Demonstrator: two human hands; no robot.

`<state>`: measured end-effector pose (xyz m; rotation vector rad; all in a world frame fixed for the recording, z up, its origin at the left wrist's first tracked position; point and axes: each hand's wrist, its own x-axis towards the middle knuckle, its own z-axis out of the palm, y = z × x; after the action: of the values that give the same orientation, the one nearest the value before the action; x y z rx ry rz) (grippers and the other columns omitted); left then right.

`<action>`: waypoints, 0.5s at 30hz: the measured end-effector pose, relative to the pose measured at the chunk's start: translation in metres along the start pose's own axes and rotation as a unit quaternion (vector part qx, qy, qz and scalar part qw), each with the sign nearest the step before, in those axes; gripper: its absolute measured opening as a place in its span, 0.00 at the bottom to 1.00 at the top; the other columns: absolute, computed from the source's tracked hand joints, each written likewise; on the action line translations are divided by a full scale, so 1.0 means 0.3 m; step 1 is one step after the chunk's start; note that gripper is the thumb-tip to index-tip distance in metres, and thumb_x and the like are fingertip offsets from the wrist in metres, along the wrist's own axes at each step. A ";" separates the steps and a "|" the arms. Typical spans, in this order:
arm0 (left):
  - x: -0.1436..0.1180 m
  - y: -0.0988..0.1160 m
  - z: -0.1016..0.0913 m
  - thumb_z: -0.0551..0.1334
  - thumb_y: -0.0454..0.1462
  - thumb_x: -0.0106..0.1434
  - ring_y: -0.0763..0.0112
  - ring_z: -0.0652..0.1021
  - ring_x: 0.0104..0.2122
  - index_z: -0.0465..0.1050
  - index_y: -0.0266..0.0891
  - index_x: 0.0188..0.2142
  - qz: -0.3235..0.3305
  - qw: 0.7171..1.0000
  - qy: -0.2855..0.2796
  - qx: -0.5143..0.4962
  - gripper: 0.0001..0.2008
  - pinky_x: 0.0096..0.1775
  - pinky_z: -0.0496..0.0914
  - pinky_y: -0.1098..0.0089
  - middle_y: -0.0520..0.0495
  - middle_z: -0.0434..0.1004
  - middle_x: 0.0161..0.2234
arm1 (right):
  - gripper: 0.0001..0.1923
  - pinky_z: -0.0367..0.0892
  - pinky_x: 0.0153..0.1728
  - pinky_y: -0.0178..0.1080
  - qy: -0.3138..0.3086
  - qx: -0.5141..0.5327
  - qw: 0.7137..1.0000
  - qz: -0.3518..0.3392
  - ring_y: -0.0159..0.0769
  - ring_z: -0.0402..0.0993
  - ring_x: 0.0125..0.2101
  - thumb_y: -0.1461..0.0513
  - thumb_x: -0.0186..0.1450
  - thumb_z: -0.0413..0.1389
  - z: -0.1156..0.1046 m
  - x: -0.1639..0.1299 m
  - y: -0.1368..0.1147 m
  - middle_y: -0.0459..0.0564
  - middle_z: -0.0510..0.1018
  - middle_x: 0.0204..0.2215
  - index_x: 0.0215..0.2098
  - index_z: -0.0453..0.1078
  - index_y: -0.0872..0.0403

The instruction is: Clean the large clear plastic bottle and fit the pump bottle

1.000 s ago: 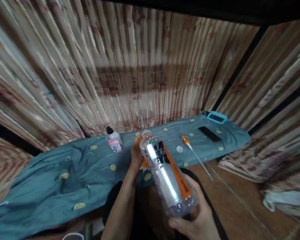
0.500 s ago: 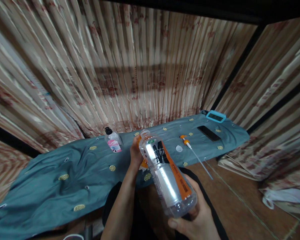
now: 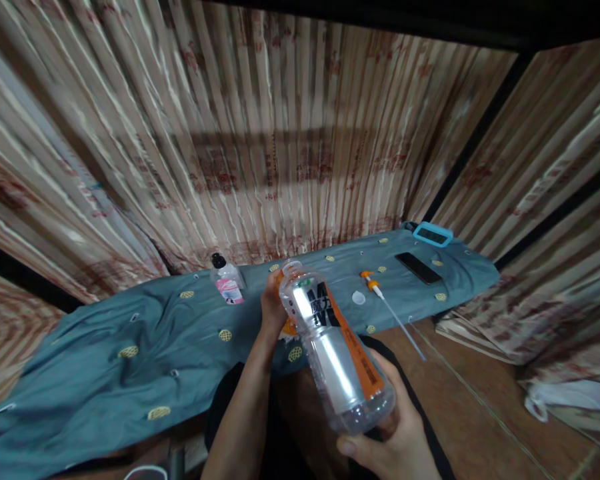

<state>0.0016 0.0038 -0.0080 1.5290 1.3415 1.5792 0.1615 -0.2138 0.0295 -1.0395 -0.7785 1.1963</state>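
Note:
A clear plastic drink bottle (image 3: 330, 353) with a silver and orange label lies tilted across the middle, its uncapped mouth pointing up and away from me, near my left hand. My right hand (image 3: 385, 427) is closed round its base. My left hand (image 3: 271, 303) is wrapped round an orange bottle (image 3: 289, 327), which is mostly hidden behind the drink bottle; I cannot tell whether the two bottles touch. To the right, an orange and white pump head (image 3: 373, 285) with a long tube lies on the cloth, beside a small white cap (image 3: 359, 298).
A clear bottle with a pink label and black top (image 3: 229, 287) is on the teal patterned cloth (image 3: 105, 387) at left. A dark phone (image 3: 419, 268) and a blue-framed device (image 3: 433, 234) lie at right. Striped curtains (image 3: 300, 147) and dark posts enclose the space.

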 end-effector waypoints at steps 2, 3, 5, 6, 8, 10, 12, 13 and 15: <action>-0.001 0.002 -0.001 0.64 0.39 0.57 0.58 0.81 0.42 0.72 0.40 0.46 0.003 1.000 -0.003 0.000 0.17 0.47 0.75 0.59 0.44 0.81 0.42 | 0.50 0.77 0.45 0.34 -0.001 0.004 1.000 0.000 0.45 0.83 0.49 0.58 0.39 0.80 0.000 -0.001 0.000 0.47 0.83 0.50 0.58 0.68 0.43; -0.002 0.003 -0.001 0.64 0.39 0.57 0.58 0.81 0.42 0.72 0.41 0.46 0.003 1.000 -0.003 0.002 0.17 0.47 0.75 0.59 0.44 0.81 0.42 | 0.50 0.77 0.45 0.34 -0.002 0.003 1.000 0.002 0.45 0.83 0.48 0.58 0.39 0.80 0.001 -0.001 -0.001 0.48 0.83 0.50 0.58 0.68 0.44; -0.003 0.006 -0.002 0.64 0.39 0.57 0.58 0.81 0.43 0.72 0.42 0.46 0.000 1.000 -0.001 0.009 0.16 0.48 0.75 0.59 0.44 0.81 0.43 | 0.51 0.78 0.44 0.36 -0.003 0.003 1.000 0.004 0.47 0.83 0.48 0.57 0.39 0.80 0.002 -0.002 -0.002 0.50 0.83 0.51 0.59 0.67 0.45; -0.003 0.006 -0.003 0.64 0.39 0.57 0.58 0.81 0.43 0.72 0.42 0.46 -0.003 1.000 -0.001 0.012 0.16 0.48 0.74 0.59 0.44 0.81 0.43 | 0.51 0.78 0.44 0.36 -0.001 0.003 1.000 0.004 0.47 0.83 0.48 0.57 0.39 0.80 0.003 -0.002 -0.003 0.51 0.83 0.51 0.59 0.67 0.46; -0.002 0.006 -0.003 0.63 0.40 0.58 0.58 0.81 0.43 0.72 0.42 0.46 -0.008 1.000 -0.005 0.017 0.16 0.48 0.74 0.58 0.44 0.81 0.43 | 0.52 0.78 0.44 0.36 0.004 0.005 1.000 0.004 0.47 0.83 0.48 0.58 0.38 0.80 0.004 -0.002 -0.004 0.52 0.83 0.51 0.59 0.66 0.47; -0.001 0.004 -0.003 0.63 0.40 0.58 0.57 0.81 0.44 0.72 0.41 0.47 -0.008 1.000 -0.004 0.018 0.16 0.49 0.74 0.58 0.44 0.81 0.44 | 0.52 0.78 0.44 0.36 0.003 0.007 1.000 0.003 0.47 0.83 0.48 0.57 0.38 0.80 0.005 -0.001 -0.004 0.53 0.83 0.51 0.59 0.66 0.47; 0.001 0.001 -0.002 0.63 0.40 0.58 0.57 0.80 0.45 0.72 0.40 0.47 0.000 1.000 -0.001 0.015 0.17 0.49 0.74 0.58 0.43 0.81 0.44 | 0.52 0.78 0.44 0.37 -0.002 0.003 1.000 0.006 0.48 0.83 0.48 0.56 0.39 0.80 0.005 0.000 -0.005 0.53 0.83 0.51 0.59 0.65 0.47; 0.001 0.000 -0.002 0.63 0.40 0.57 0.57 0.80 0.45 0.72 0.40 0.47 0.004 1.000 0.000 0.014 0.17 0.50 0.73 0.58 0.43 0.81 0.44 | 0.52 0.79 0.44 0.38 -0.005 -0.003 1.000 0.008 0.49 0.83 0.48 0.55 0.39 0.79 0.004 0.000 -0.007 0.53 0.83 0.51 0.59 0.65 0.47; 0.002 -0.002 -0.002 0.63 0.40 0.57 0.58 0.80 0.45 0.72 0.40 0.47 0.010 1.000 -0.002 0.014 0.17 0.50 0.73 0.58 0.43 0.81 0.45 | 0.52 0.79 0.44 0.39 -0.010 -0.015 1.000 0.012 0.50 0.83 0.48 0.54 0.40 0.79 0.004 0.000 -0.009 0.53 0.83 0.51 0.60 0.65 0.47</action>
<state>0.0007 0.0042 -0.0081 1.5661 1.3544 1.5754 0.1614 -0.2137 0.0326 -1.0660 -0.8040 1.2189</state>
